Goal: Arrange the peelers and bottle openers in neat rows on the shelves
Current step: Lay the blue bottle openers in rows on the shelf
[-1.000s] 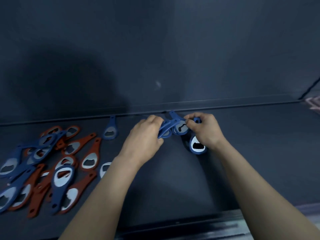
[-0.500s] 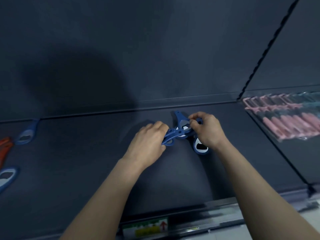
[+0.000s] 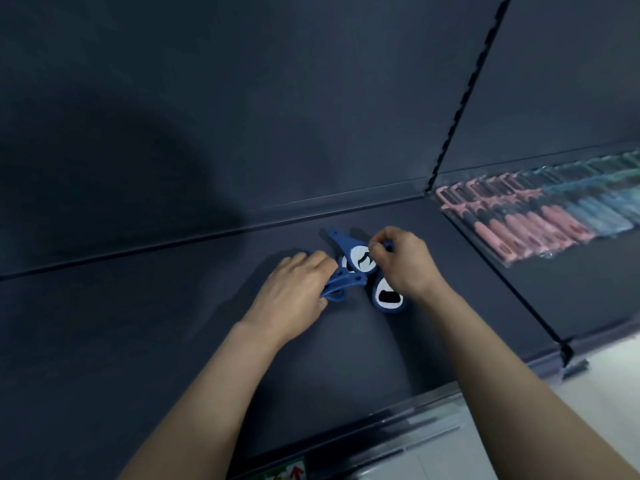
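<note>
Bottle openers (image 3: 360, 259), blue with pale metal heads, overlap in a small cluster at the centre of the frame, between the two hands. The left hand (image 3: 294, 292) curls its fingers round the handles of what look like two of them, held edge-on just above the shelf. The right hand (image 3: 403, 263) pinches with thumb and forefinger at the head end of the uppermost one, probably to turn it into line with its neighbours. A flat opener (image 3: 388, 297) lies just below the right hand, its head toward the bottom of the frame. The cluster sits on the dark shelf (image 3: 156, 341) near its back edge, a sensible place to start a row. At the right of the frame, past the slotted upright (image 3: 464, 98), pink and teal peelers (image 3: 540, 216) lie packed side by side on the neighbouring shelf.
</note>
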`<state>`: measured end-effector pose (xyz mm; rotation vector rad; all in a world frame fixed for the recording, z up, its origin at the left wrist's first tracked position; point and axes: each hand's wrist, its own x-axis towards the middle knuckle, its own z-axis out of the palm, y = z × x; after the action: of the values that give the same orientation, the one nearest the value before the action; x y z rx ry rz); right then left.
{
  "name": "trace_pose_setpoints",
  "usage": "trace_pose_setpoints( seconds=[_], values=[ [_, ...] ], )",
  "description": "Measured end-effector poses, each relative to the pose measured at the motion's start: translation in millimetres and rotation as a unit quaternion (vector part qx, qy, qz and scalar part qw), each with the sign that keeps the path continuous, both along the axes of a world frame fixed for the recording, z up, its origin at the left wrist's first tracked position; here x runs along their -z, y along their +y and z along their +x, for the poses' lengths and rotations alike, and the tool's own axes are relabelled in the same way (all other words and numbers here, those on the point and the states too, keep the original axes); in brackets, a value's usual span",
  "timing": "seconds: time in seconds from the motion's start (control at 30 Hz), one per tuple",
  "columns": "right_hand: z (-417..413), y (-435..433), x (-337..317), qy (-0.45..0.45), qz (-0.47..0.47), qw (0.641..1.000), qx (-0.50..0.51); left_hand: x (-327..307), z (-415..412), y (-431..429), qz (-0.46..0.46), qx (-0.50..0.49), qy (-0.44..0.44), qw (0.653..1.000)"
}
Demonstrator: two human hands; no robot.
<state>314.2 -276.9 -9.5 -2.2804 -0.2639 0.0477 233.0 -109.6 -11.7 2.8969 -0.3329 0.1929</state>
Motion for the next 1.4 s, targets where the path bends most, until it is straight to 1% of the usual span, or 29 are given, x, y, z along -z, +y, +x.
trace_pose_setpoints(
  seconds=[0.17,0.33,0.5,0.57,0.67,0.73,0.83,0.9,1.0,1.13,1.23,1.3,1.4],
  values=[
    [1.1,-6.2,3.1,0.020,0.001,1.000,0.002,4.3,2.9,0.0,0.003,0.001,0.012,1.000],
    [11.9,-11.5,3.4,0.011,0.020,1.000,0.019,1.2,5.6,-1.9,-0.007,-0.012,0.032,0.999],
    [34.0,-25.6,-0.9,-0.010,0.035,0.999,0.038,-6.6,16.7,-19.9,-0.057,-0.063,0.024,0.996],
    [42.3,-33.1,-1.2,-0.006,0.040,0.998,0.040,-9.5,27.3,-29.5,-0.065,-0.065,0.017,0.996],
    [53.5,-44.7,0.3,0.005,0.051,0.998,0.040,-11.0,42.7,-42.2,-0.075,-0.063,0.049,0.994],
    [60.7,-52.4,0.4,0.012,0.051,0.998,0.037,-10.5,50.0,-49.3,-0.091,-0.079,0.082,0.989],
    [70.5,-63.5,0.9,0.019,0.036,0.999,0.033,-8.5,60.5,-55.5,-0.096,-0.097,0.112,0.984],
    [75.4,-69.6,1.9,0.018,0.028,0.999,0.030,-8.3,67.6,-57.2,-0.096,-0.106,0.119,0.983],
    [81.4,-75.4,0.8,0.019,0.021,0.999,0.025,-11.6,77.1,-60.1,-0.119,-0.133,0.120,0.977],
    [86.6,-79.3,0.7,0.005,-0.039,0.999,0.004,-14.4,90.6,-69.3,-0.119,-0.181,0.123,0.969],
    [86.8,-81.9,1.8,-0.009,-0.074,0.997,-0.005,-14.0,100.7,-77.0,-0.114,-0.213,0.109,0.964],
    [87.6,-83.1,2.8,-0.011,-0.081,0.997,-0.017,-13.1,106.6,-80.7,-0.112,-0.231,0.095,0.962],
    [88.1,-82.6,5.3,-0.004,-0.086,0.993,-0.075,-9.3,110.3,-81.5,-0.122,-0.242,0.065,0.960]
  ],
)
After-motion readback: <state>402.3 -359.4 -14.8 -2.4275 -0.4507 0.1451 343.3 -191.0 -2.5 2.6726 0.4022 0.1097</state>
